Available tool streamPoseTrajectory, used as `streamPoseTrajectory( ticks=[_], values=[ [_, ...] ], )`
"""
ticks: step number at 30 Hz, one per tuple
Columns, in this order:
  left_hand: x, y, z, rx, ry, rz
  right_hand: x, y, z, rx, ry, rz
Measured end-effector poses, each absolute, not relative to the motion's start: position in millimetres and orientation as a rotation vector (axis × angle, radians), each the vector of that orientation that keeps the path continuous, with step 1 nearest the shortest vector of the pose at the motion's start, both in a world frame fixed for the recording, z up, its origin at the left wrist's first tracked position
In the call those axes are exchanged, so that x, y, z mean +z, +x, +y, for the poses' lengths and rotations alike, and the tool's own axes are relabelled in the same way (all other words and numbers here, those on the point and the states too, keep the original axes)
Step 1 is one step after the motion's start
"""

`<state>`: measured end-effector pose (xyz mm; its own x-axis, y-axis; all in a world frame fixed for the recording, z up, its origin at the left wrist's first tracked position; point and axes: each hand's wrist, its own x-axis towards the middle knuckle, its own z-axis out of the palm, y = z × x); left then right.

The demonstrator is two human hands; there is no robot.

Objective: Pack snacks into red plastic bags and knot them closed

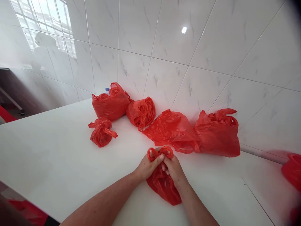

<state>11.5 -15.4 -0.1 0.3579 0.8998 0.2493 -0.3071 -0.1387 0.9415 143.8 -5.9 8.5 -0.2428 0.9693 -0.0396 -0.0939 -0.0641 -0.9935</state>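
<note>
A red plastic bag [164,188] rests on the white table [70,166] in front of me. My left hand [148,164] is closed on one side of its gathered top, and my right hand [173,166] is closed on the other side. The thumbs meet in the middle. A loop of the bag's handle sticks up over each hand. What is inside the bag does not show. Just beyond my hands lies a flattened, crumpled red plastic bag [172,128].
Along the tiled wall [169,75] stand a full red bag [218,136] at the right, a rounded one [141,113], and a bulky one [110,105] with a blue bottle cap [107,89] behind it. A small knotted bag [101,133] sits left. Something red [293,171] is at the right edge.
</note>
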Motion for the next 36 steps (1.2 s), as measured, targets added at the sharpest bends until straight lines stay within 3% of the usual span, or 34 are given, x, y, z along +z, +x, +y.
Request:
streamPoseTrajectory(
  ticks=[7,14,23,26,32,36],
  values=[
    [-1.1,6.4,-9.8,1.166,1.143,0.739,13.5,150.0,-11.7,1.799,-0.735,-1.144],
    [-2.6,8.4,-8.1,1.300,1.123,0.883,16.1,154.3,-5.8,1.601,-0.901,-1.384],
    [5.4,13.8,-19.5,1.368,1.495,1.007,-4.0,151.4,3.3,1.014,-1.277,-1.477],
    [1.6,14.3,-20.2,1.333,1.533,1.102,-3.0,154.9,4.8,1.099,-1.237,-1.427],
    [-5.0,7.2,-10.7,1.344,1.646,1.272,4.9,166.9,7.1,1.653,-0.865,-1.099],
    [-2.0,1.4,-5.0,1.571,1.750,1.200,-0.2,182.9,17.7,1.425,-0.904,-1.064]
  ],
)
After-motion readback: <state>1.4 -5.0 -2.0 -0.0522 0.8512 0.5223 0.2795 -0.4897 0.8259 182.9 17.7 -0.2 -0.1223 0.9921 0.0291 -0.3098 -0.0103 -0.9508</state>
